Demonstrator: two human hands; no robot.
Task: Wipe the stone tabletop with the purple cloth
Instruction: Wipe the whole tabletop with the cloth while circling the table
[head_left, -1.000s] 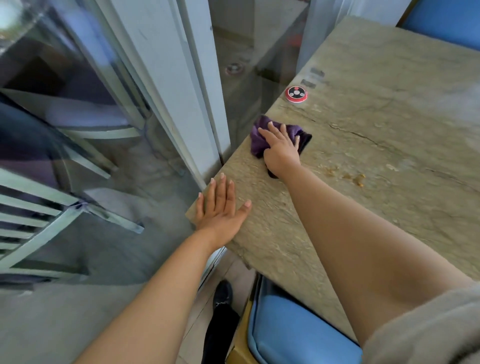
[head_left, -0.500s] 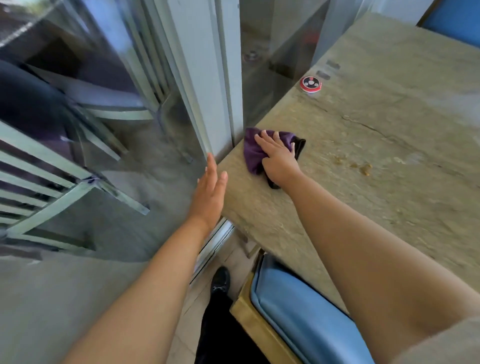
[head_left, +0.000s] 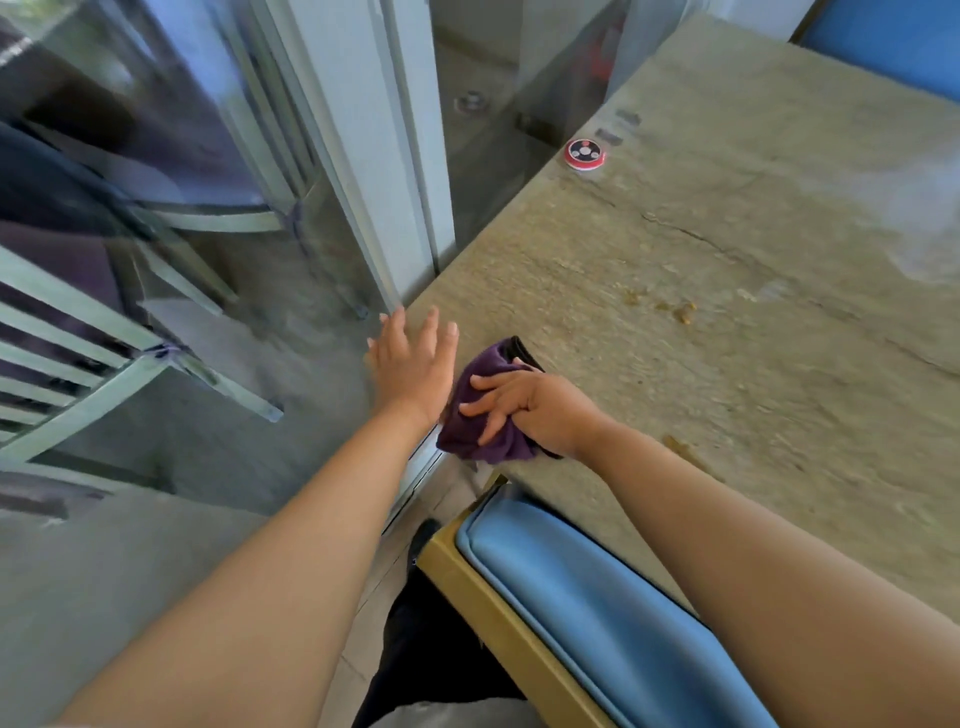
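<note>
Blue padding of a chair seat (head_left: 597, 597) is seen nearest, tucked under the near edge of the tabletop (head_left: 753, 260). Just beyond it, the purple cloth (head_left: 480, 415) has been drawn back from farther along the window side to the near corner, where it is bunched and gripped by the curled fingers of the right hand (head_left: 535, 410). The left hand (head_left: 413, 364), fingers straight and spread, has been lifted off the stone and is now held beside the edge. That corner is judged wiped; brown crumbs (head_left: 683, 312) farther in are untouched. Open stone is left beyond, up to a round call button (head_left: 585, 154) by the glass.
</note>
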